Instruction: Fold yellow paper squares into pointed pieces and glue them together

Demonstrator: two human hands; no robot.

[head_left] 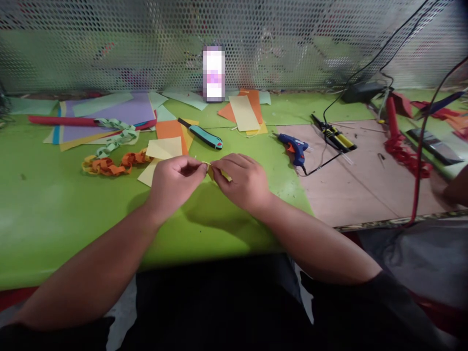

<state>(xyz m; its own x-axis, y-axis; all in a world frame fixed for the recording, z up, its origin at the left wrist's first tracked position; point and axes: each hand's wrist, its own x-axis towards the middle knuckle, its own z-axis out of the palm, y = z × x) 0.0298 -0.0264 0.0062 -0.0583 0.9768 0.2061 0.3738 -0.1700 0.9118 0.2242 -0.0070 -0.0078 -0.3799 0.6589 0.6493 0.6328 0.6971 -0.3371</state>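
Observation:
Between my two hands is a small yellow paper strip (210, 170), pinched from both sides above the green table. My left hand (174, 183) closes thumb and fingertips on its left end. My right hand (244, 179) grips the other end, fingers bent, covering part of the strip. Just beyond my left hand lie pale yellow paper pieces (166, 147). To the left curls a folded paper chain (109, 165) in orange, yellow and light green. A teal utility knife (201, 134) rests beyond my hands, close to an orange paper sheet (168, 129).
A blue glue gun (295, 146) and a yellow-black tool (336, 136) lie to the right, with cables around them. Coloured sheets (109, 109) are stacked at back left. A phone (214, 73) stands against the perforated metal panel (146, 48). Another person's arm (457, 189) shows at right.

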